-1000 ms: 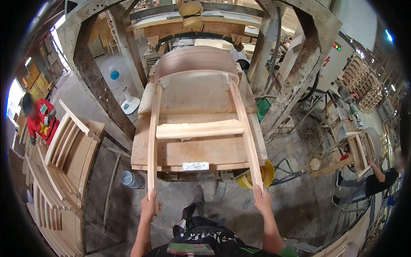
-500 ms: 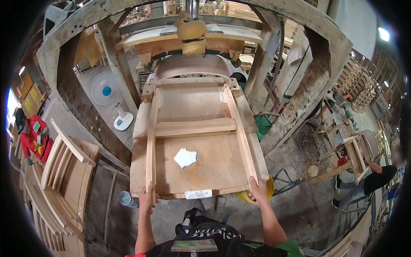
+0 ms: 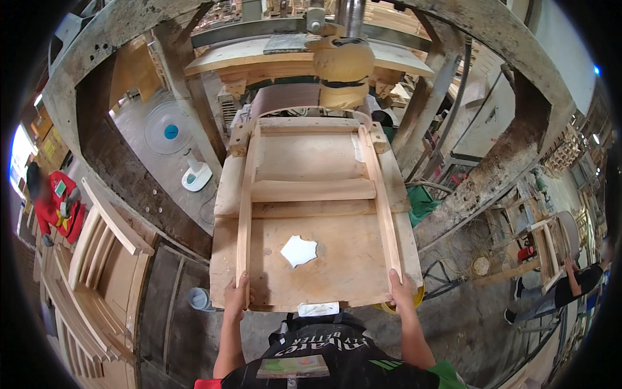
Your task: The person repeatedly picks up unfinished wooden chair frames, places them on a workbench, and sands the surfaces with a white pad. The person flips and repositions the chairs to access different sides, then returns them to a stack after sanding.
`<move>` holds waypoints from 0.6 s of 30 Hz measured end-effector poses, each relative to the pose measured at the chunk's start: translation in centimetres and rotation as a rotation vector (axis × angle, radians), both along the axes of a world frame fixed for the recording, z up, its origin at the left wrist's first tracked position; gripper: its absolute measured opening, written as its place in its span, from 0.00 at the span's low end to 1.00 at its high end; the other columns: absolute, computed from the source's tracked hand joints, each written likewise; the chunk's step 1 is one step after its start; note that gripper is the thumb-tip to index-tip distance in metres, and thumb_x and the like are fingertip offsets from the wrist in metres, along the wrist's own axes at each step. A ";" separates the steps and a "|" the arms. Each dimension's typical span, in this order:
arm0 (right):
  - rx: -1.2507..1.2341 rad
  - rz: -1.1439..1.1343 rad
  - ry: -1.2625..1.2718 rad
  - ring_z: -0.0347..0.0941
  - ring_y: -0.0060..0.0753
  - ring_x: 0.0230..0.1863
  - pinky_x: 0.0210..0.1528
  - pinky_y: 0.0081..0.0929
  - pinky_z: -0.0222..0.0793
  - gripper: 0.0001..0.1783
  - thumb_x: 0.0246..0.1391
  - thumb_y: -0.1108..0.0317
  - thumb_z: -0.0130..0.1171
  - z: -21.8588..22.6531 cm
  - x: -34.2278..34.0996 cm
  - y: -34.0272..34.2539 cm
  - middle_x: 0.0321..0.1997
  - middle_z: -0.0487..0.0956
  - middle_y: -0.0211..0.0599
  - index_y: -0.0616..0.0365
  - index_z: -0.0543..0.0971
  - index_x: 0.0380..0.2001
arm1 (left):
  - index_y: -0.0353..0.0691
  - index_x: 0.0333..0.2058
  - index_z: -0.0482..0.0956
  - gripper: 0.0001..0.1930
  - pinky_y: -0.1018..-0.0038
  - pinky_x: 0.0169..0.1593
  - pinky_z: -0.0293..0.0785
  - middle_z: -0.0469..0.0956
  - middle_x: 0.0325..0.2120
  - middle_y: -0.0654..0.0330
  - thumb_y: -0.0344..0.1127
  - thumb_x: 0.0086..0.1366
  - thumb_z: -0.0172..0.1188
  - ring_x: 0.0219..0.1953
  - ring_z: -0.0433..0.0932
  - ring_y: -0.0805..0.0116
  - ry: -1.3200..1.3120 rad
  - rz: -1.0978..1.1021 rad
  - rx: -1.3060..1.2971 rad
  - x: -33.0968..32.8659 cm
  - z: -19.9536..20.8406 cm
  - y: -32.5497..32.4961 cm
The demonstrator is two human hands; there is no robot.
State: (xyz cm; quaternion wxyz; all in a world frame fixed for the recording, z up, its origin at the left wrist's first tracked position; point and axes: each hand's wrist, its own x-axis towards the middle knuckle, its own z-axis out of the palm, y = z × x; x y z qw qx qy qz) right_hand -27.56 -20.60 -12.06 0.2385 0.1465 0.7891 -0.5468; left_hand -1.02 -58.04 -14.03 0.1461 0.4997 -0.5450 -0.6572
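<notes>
A pale wooden chair-back frame (image 3: 314,189) lies over a wooden board (image 3: 324,279), its two long legs toward me and a crosspiece between them. My left hand (image 3: 238,295) is closed around the near end of the left leg. The right leg's near end is in my right hand (image 3: 401,292), thumb on top. At the far end, a curved brown top rail (image 3: 285,99) is partly hidden behind a yellow wrapped pad (image 3: 343,71) hanging below a metal rod. A white star-like patch (image 3: 299,251) lies on the board between the legs.
Heavy metal posts (image 3: 136,155) flank the board. A fan (image 3: 170,131) stands left, beyond stacked curved wooden parts (image 3: 91,279) and a person in red (image 3: 61,201). A bucket (image 3: 199,299) is near the board's left corner. Another person (image 3: 570,285) works at right.
The frame has moved a little away from me along the board, with both hands still on its legs. My view has shifted, so the surroundings appear displaced.
</notes>
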 end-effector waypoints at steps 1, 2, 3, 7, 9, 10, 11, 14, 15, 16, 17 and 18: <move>0.009 0.004 -0.003 0.66 0.20 0.16 0.12 0.20 0.55 0.31 0.67 0.40 0.60 0.0 -0.1 0.1 0.27 0.74 0.30 0.58 0.77 0.54 | 0.35 0.48 0.79 0.26 0.73 0.21 0.70 0.78 0.21 0.59 0.57 0.73 0.61 0.17 0.76 0.71 -0.005 0.004 -0.008 -0.1 0.0 0.1; 0.018 0.007 -0.006 0.66 0.20 0.16 0.12 0.20 0.55 0.31 0.66 0.39 0.60 -0.1 0.0 0.2 0.27 0.74 0.30 0.58 0.77 0.54 | 0.35 0.48 0.79 0.26 0.73 0.20 0.70 0.78 0.22 0.60 0.57 0.73 0.61 0.17 0.76 0.71 -0.009 0.007 -0.015 -0.2 0.1 0.3; 0.023 0.009 -0.012 0.66 0.20 0.16 0.12 0.20 0.56 0.32 0.66 0.38 0.60 0.0 0.0 0.1 0.27 0.74 0.30 0.58 0.77 0.54 | 0.35 0.48 0.79 0.25 0.74 0.20 0.70 0.78 0.22 0.60 0.57 0.73 0.61 0.17 0.76 0.71 -0.019 0.005 -0.011 -0.1 0.2 0.2; 0.103 0.022 0.035 0.66 0.21 0.15 0.13 0.21 0.58 0.33 0.66 0.37 0.59 -0.2 0.1 0.2 0.26 0.74 0.30 0.59 0.78 0.53 | 0.36 0.47 0.79 0.25 0.74 0.21 0.70 0.78 0.22 0.60 0.57 0.73 0.61 0.17 0.76 0.71 -0.022 -0.015 0.000 -0.1 0.6 0.1; 0.126 0.028 0.070 0.66 0.21 0.15 0.13 0.21 0.59 0.33 0.66 0.37 0.59 -0.3 0.0 0.2 0.25 0.73 0.30 0.59 0.78 0.53 | 0.36 0.47 0.79 0.25 0.74 0.21 0.71 0.78 0.22 0.59 0.57 0.73 0.61 0.18 0.76 0.71 -0.020 -0.021 -0.001 -0.1 0.7 0.1; 0.120 0.033 0.060 0.65 0.21 0.15 0.13 0.21 0.59 0.33 0.66 0.37 0.59 -0.3 0.1 0.2 0.25 0.73 0.30 0.59 0.78 0.53 | 0.36 0.47 0.79 0.25 0.74 0.22 0.71 0.78 0.22 0.59 0.57 0.73 0.61 0.18 0.76 0.71 -0.026 -0.021 -0.001 -0.1 0.7 0.1; 0.115 0.039 0.050 0.65 0.20 0.15 0.13 0.21 0.59 0.32 0.66 0.38 0.59 -0.2 0.1 0.2 0.25 0.73 0.30 0.59 0.78 0.53 | 0.36 0.47 0.79 0.25 0.74 0.22 0.71 0.78 0.22 0.59 0.57 0.73 0.61 0.18 0.76 0.71 -0.032 -0.020 -0.003 -0.1 0.7 0.1; 0.109 0.047 0.030 0.65 0.20 0.15 0.13 0.22 0.59 0.32 0.67 0.38 0.59 0.0 0.0 0.2 0.25 0.73 0.30 0.58 0.78 0.53 | 0.37 0.47 0.79 0.25 0.74 0.22 0.72 0.78 0.22 0.59 0.57 0.73 0.60 0.18 0.76 0.71 -0.039 -0.015 0.007 -0.1 0.8 0.2; 0.108 0.049 0.025 0.65 0.20 0.15 0.13 0.22 0.60 0.32 0.67 0.38 0.59 0.0 0.0 0.2 0.25 0.73 0.29 0.57 0.78 0.53 | 0.37 0.47 0.79 0.25 0.74 0.23 0.72 0.78 0.22 0.59 0.57 0.74 0.60 0.18 0.76 0.72 -0.042 -0.015 0.011 -0.1 0.8 0.3; 0.108 0.045 0.028 0.65 0.20 0.15 0.13 0.22 0.59 0.32 0.67 0.38 0.59 0.0 -0.1 0.3 0.25 0.73 0.29 0.57 0.78 0.53 | 0.37 0.47 0.79 0.24 0.74 0.23 0.72 0.78 0.22 0.59 0.57 0.74 0.60 0.18 0.76 0.72 -0.045 -0.017 0.011 -0.2 0.8 0.2; 0.108 0.042 0.032 0.65 0.20 0.15 0.13 0.22 0.59 0.31 0.67 0.38 0.59 -0.1 -0.1 0.4 0.24 0.73 0.29 0.57 0.78 0.53 | 0.37 0.47 0.79 0.24 0.74 0.23 0.72 0.78 0.22 0.59 0.57 0.74 0.60 0.18 0.76 0.72 -0.047 -0.019 0.012 -0.3 0.8 0.2; 0.109 0.043 0.033 0.65 0.20 0.15 0.13 0.22 0.59 0.31 0.67 0.38 0.59 -0.1 -0.1 0.3 0.24 0.73 0.29 0.57 0.79 0.53 | 0.37 0.47 0.79 0.24 0.74 0.23 0.72 0.78 0.22 0.59 0.57 0.74 0.60 0.18 0.76 0.72 -0.040 -0.015 0.013 -0.2 0.8 0.2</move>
